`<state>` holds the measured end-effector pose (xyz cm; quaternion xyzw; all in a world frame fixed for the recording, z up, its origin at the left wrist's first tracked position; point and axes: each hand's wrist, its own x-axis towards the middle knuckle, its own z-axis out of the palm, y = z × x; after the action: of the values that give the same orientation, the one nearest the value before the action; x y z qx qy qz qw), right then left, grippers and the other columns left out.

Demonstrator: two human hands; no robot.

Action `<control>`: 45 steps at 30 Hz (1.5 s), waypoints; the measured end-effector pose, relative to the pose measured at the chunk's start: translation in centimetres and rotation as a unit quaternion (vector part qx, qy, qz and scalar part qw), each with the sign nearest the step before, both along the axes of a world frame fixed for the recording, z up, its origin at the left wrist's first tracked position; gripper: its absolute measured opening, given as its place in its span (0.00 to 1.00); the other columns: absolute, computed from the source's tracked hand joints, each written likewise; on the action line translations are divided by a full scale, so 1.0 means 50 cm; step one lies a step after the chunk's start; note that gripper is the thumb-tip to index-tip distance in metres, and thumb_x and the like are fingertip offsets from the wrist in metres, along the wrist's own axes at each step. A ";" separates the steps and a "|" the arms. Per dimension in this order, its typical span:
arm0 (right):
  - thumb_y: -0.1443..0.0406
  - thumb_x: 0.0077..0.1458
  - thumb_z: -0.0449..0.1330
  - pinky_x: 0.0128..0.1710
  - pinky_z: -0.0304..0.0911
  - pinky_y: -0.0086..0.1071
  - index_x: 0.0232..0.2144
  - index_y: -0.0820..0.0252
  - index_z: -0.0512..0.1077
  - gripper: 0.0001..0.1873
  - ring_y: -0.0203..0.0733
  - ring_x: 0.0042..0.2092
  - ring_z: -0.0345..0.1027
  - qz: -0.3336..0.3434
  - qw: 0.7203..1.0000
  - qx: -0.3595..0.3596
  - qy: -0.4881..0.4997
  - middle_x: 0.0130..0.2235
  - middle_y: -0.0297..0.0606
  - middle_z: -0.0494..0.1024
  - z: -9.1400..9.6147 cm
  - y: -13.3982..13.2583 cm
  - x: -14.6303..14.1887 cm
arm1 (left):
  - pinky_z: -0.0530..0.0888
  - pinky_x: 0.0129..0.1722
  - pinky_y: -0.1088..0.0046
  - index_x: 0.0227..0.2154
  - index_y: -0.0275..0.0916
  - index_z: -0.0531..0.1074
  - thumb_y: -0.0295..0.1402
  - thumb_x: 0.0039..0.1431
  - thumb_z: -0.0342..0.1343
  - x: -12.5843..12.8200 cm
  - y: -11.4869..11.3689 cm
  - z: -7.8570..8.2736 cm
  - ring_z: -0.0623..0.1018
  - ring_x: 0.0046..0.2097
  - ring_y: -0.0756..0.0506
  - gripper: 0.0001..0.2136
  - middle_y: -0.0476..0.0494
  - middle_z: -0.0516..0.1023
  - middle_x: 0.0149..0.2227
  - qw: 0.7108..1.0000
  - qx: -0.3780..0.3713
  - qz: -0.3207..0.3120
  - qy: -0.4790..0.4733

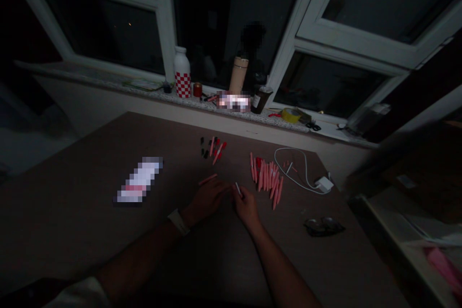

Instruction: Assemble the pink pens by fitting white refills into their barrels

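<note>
Slim white stick (237,189), tilted, pinched in the right hand (246,209)

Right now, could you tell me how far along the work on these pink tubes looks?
Done-looking: pink pen-like tubes lie piled together, and dark and red small pieces sit apart. In hand: the right hand pinches a small white piece. Left: a loose pink tube lies beside the left hand.

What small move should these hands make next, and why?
Probably the left hand should take up the slim pink plastic tube lying just beyond its fingers, since the right hand already pinches a small white stick close by, and a heap of similar pink tubes lies nearby.
</note>
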<state>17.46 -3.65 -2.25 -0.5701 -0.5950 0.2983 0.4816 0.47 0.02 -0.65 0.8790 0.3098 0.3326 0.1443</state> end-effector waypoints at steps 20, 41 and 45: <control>0.61 0.63 0.52 0.36 0.59 0.30 0.40 0.61 0.74 0.14 0.39 0.35 0.67 0.051 0.997 0.049 -0.036 0.36 0.38 0.76 0.000 -0.004 -0.007 | 0.74 0.38 0.71 0.39 0.38 0.73 0.41 0.60 0.56 0.010 0.001 0.013 0.78 0.39 0.46 0.12 0.45 0.79 0.37 0.920 -0.220 0.174 -0.275; 0.56 0.61 0.53 0.32 0.56 0.29 0.39 0.60 0.75 0.16 0.37 0.30 0.62 0.049 0.999 0.020 0.007 0.30 0.35 0.72 0.003 -0.001 -0.010 | 0.74 0.40 0.71 0.38 0.39 0.75 0.41 0.61 0.55 0.009 0.002 0.005 0.78 0.37 0.47 0.11 0.46 0.80 0.37 0.949 -0.186 0.143 -0.210; 0.52 0.57 0.56 0.27 0.52 0.27 0.34 0.60 0.72 0.17 0.35 0.27 0.57 0.030 0.993 -0.029 0.114 0.25 0.29 0.66 -0.006 0.009 -0.010 | 0.74 0.41 0.69 0.38 0.41 0.78 0.42 0.60 0.57 0.009 -0.005 0.009 0.77 0.33 0.48 0.11 0.47 0.80 0.37 0.958 -0.150 0.155 -0.190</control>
<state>16.97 -3.20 -2.55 -0.5275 -0.5445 0.3928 0.5206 0.94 -0.22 -0.17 0.7092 0.4551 0.4615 0.2775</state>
